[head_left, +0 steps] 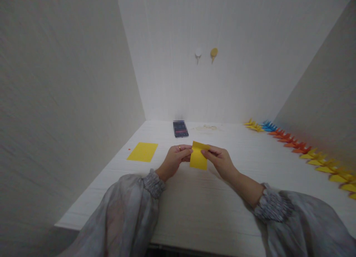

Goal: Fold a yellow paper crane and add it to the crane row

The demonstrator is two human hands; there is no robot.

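A small piece of yellow paper is held up above the white table, with a crease or fold across its upper part. My left hand, a ring on one finger, pinches its left edge. On the opposite edge, my right hand grips the same paper with the thumb on its near face. The fingers behind the paper are partly hidden. To the left of my hands, a flat yellow sheet lies on the table.
A dark phone lies near the back wall. Folded paper cranes in yellow, blue, orange and red line the right side. Two hooks, one white and one yellow, are on the back wall. Side walls enclose the white table.
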